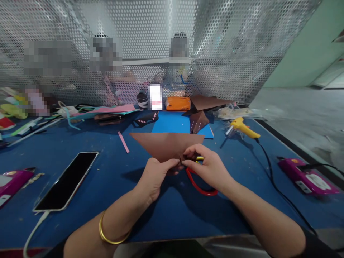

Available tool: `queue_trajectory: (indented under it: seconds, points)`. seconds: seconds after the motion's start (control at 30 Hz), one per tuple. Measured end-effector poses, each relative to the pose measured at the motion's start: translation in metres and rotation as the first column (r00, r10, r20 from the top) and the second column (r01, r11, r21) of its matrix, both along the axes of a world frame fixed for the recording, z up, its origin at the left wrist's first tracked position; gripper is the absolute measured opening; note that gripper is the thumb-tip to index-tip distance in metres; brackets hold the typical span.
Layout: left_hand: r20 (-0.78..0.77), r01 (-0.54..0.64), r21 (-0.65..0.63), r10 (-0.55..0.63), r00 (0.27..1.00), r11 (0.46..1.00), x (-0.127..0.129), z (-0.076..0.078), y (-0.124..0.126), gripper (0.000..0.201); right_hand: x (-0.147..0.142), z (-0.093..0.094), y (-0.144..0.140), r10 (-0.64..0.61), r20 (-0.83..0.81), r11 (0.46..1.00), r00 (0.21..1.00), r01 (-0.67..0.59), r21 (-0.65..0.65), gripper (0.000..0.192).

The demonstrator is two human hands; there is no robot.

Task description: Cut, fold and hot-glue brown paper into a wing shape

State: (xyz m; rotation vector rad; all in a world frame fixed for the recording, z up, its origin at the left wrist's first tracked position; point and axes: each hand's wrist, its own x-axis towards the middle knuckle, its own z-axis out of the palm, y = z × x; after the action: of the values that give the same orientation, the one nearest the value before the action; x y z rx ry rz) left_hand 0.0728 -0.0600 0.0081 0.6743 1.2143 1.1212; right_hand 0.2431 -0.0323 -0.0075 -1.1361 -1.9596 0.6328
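Both hands meet at the lower corner of a brown paper triangle (166, 144), held just above the blue tabletop (113, 179). My left hand (156, 175) pinches the corner from the left, a gold bangle on its wrist. My right hand (208, 166) pinches the same corner from the right. Under and behind my right hand lies a pair of scissors with red and yellow handles (200, 186), partly hidden. I cannot tell whether my right hand touches them.
A smartphone (67, 181) on a white cable lies at the left. A yellow glue gun (243, 128) with a black cord sits at the right, pink devices (306, 177) at both edges. Blue sheet (172, 123), folded brown paper (199, 120), orange box (177, 103) and paper scraps lie before a perforated metal screen (150, 32); people sit behind it.
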Motion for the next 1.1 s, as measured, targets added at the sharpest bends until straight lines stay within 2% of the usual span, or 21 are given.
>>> queue_trajectory:
  seconds: [0.07,0.13,0.2,0.27,0.33,0.5,0.57,0.7,0.77,0.87,0.97,1.03,1.1]
  points:
    - [0.051,-0.043,-0.028,0.045,0.998,0.999,-0.002,-0.002,0.0,0.016,-0.001,0.001,-0.002,0.016,0.065,0.994,0.998,-0.023,0.102,0.014]
    - [0.098,-0.082,-0.046,0.086,0.992,0.996,-0.003,-0.004,0.0,0.013,-0.002,0.001,-0.003,-0.009,0.174,0.953,0.985,-0.044,0.3,0.016]
    - [0.149,-0.114,-0.067,0.123,0.981,0.991,-0.003,-0.005,0.0,0.011,-0.003,0.0,-0.005,-0.088,0.263,0.853,0.961,-0.064,0.517,0.012]
    - [0.199,-0.132,-0.094,0.149,0.969,0.987,-0.002,-0.005,0.0,0.009,-0.004,-0.002,-0.008,-0.158,0.285,0.75,0.946,-0.073,0.657,0.01]
    - [0.249,-0.142,-0.128,0.171,0.953,0.981,0.001,-0.004,0.0,0.007,-0.004,-0.004,-0.011,-0.194,0.294,0.676,0.936,-0.09,0.731,0.014]
    - [0.339,-0.151,-0.22,0.22,0.915,0.964,0.004,-0.003,-0.001,0.007,-0.004,-0.007,-0.016,-0.222,0.32,0.539,0.921,-0.158,0.828,0.014]
    - [0.344,-0.155,-0.243,0.234,0.909,0.957,0.005,-0.004,-0.001,0.01,-0.005,-0.007,-0.015,-0.229,0.313,0.537,0.922,-0.148,0.83,0.014]
    - [0.339,-0.17,-0.248,0.249,0.907,0.954,0.005,-0.004,0.001,0.011,-0.009,-0.008,-0.012,-0.251,0.244,0.633,0.937,-0.032,0.774,0.014]
    - [0.34,-0.164,-0.248,0.245,0.908,0.955,0.005,-0.002,0.002,0.011,-0.009,-0.008,-0.011,-0.256,0.227,0.651,0.94,-0.006,0.759,0.014]
    - [0.351,-0.105,-0.243,0.188,0.917,0.964,0.002,0.002,-0.003,0.016,-0.008,-0.01,-0.009,-0.247,0.259,0.631,0.934,-0.048,0.774,0.015]
    - [0.34,0.022,-0.201,0.049,0.939,0.979,-0.007,0.003,-0.029,0.041,-0.007,-0.011,-0.01,-0.215,0.282,0.6,0.935,-0.101,0.794,0.013]
    - [0.203,0.077,-0.189,-0.037,0.978,0.979,-0.017,0.002,-0.058,0.05,-0.008,-0.012,-0.014,-0.173,0.309,0.582,0.935,-0.156,0.798,0.012]
    - [-0.074,0.15,-0.036,-0.153,0.985,0.988,-0.03,0.001,-0.088,0.045,-0.011,-0.013,-0.02,-0.106,0.379,0.57,0.919,-0.256,0.78,0.015]
